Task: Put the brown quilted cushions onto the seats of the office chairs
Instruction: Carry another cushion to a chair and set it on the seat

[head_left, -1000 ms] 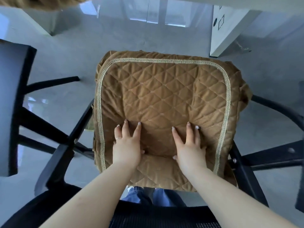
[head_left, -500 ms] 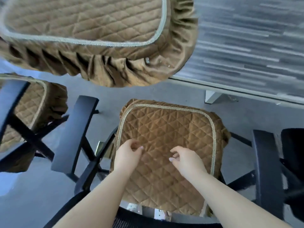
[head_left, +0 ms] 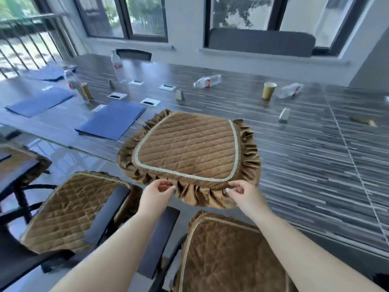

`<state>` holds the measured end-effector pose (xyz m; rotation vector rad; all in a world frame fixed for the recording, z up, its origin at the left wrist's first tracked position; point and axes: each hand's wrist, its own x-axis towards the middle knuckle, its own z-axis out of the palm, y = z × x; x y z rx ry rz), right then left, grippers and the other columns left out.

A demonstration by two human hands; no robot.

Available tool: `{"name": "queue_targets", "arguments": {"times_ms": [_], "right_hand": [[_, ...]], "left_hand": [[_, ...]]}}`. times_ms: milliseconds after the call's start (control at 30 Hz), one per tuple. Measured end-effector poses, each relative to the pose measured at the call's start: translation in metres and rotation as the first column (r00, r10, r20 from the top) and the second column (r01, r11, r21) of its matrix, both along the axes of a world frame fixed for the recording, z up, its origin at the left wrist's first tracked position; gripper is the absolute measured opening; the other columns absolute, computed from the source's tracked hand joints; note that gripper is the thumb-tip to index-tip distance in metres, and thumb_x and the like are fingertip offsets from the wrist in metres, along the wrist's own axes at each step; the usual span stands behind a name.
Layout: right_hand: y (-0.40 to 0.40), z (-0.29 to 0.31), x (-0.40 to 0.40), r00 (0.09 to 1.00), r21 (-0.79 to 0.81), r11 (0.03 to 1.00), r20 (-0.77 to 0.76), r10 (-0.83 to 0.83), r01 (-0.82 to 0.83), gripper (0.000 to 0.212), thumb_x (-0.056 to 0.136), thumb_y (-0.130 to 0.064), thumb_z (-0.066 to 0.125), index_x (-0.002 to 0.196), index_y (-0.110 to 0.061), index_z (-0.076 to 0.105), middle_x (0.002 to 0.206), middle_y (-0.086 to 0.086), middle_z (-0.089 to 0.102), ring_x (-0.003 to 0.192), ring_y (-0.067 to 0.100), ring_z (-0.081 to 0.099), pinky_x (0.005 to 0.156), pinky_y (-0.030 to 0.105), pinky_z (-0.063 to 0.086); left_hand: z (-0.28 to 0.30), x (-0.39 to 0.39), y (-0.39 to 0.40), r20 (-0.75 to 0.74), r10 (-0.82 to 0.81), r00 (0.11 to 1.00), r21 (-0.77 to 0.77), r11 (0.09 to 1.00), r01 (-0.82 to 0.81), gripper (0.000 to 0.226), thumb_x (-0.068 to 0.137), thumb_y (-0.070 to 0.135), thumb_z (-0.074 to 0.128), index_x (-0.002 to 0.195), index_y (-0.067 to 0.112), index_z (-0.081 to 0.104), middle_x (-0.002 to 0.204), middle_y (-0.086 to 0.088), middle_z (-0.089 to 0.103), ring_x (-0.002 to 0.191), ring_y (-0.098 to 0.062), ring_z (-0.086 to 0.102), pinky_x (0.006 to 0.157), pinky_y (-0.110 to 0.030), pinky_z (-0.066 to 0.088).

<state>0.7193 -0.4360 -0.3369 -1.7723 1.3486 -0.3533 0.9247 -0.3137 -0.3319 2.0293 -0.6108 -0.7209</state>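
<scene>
A brown quilted cushion (head_left: pixel 187 146) with a pale trim and a ruffled skirt lies on the edge of the long table (head_left: pixel 305 148), its near side overhanging. My left hand (head_left: pixel 156 193) pinches the ruffle at the near left. My right hand (head_left: pixel 242 193) pinches it at the near right. Below me, a chair with black armrests carries a cushion on its seat (head_left: pixel 227 256). The chair to its left (head_left: pixel 69 211) has one too. A third cushion (head_left: pixel 19 163) shows at the far left edge.
On the striped table lie blue folders (head_left: pixel 111 121), water bottles (head_left: pixel 207 81), a paper cup (head_left: pixel 268 90), small name stands and cable ports. Black armrests (head_left: pixel 160 239) stand between the two near chairs. Windows and a grey chair back are beyond the table.
My hands left the cushion on the chair seat below, rose to the table edge and took hold of the ruffle of another cushion. My view tilted up from the floor to the table.
</scene>
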Motion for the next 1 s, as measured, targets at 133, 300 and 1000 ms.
{"name": "queue_targets", "arguments": {"times_ms": [133, 300, 1000], "right_hand": [[-0.025, 0.005, 0.029, 0.998, -0.029, 0.998, -0.02, -0.055, 0.054, 0.024, 0.089, -0.032, 0.06, 0.111, -0.023, 0.062, 0.083, -0.011, 0.06, 0.078, 0.013, 0.059, 0.075, 0.032, 0.047], [-0.055, -0.016, 0.07, 0.961, -0.115, 0.98, -0.207, -0.181, 0.16, 0.04, 0.086, -0.042, 0.061, 0.123, -0.026, 0.058, 0.117, 0.001, 0.06, 0.106, 0.021, 0.058, 0.083, 0.034, 0.046], [-0.129, -0.098, 0.127, 0.712, -0.082, 0.822, -0.457, -0.533, 0.564, 0.114, 0.064, -0.045, 0.083, 0.15, -0.013, 0.014, 0.144, 0.019, 0.04, 0.126, 0.039, 0.045, 0.102, 0.045, 0.042]], "left_hand": [[0.013, 0.044, -0.01, 0.022, -0.01, 1.0, -0.03, 1.0, 0.011, 0.015, 0.087, 0.021, 0.067, 0.101, 0.014, 0.067, 0.086, 0.004, 0.067, 0.082, -0.014, 0.063, 0.066, -0.022, 0.045], [-0.003, 0.127, -0.041, 0.05, -0.054, 0.997, 0.003, 0.999, 0.054, 0.015, 0.086, 0.023, 0.066, 0.101, 0.018, 0.068, 0.094, 0.001, 0.071, 0.087, -0.016, 0.065, 0.072, -0.029, 0.051], [-0.095, 0.277, -0.175, 0.208, -0.347, 0.915, 0.422, 0.875, 0.236, 0.092, 0.075, 0.055, 0.069, 0.148, 0.024, 0.023, 0.148, -0.015, 0.037, 0.132, -0.041, 0.039, 0.105, -0.051, 0.037]]}}
